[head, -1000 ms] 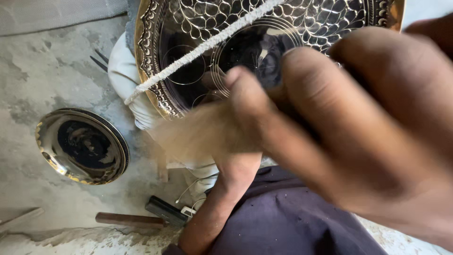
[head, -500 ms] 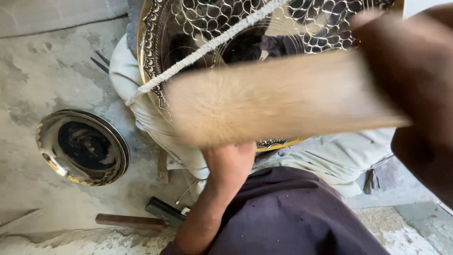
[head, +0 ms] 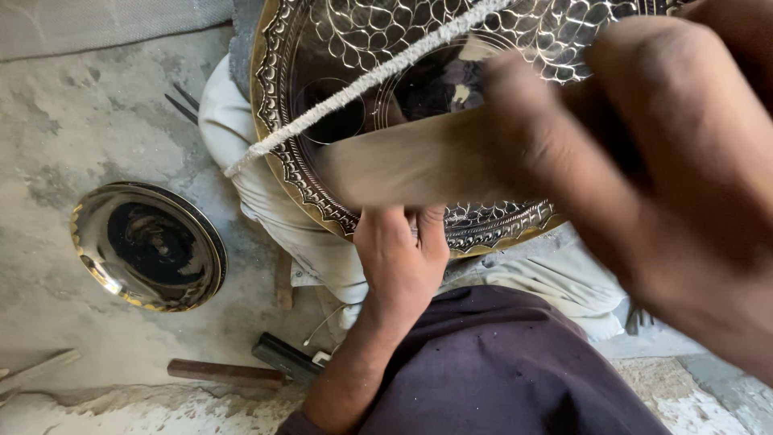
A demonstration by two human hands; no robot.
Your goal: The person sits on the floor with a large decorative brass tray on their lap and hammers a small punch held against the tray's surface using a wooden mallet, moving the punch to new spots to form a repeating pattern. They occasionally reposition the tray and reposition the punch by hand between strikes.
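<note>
Brass engraved tray (head: 515, 48) was gripped at its rim by left hand (head: 398, 258); right hand (head: 644, 177) clenched a blurred wooden mallet (head: 403, 165) mid-strike. Next blow needed steady aim.

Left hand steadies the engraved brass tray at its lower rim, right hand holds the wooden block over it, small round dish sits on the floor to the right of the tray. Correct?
One error: the small round dish lies on the floor to the left of the engraved brass tray, not the right, as the head view shows. The left hand is at the tray's lower rim and the right hand holds the blurred wooden block over it.
</note>
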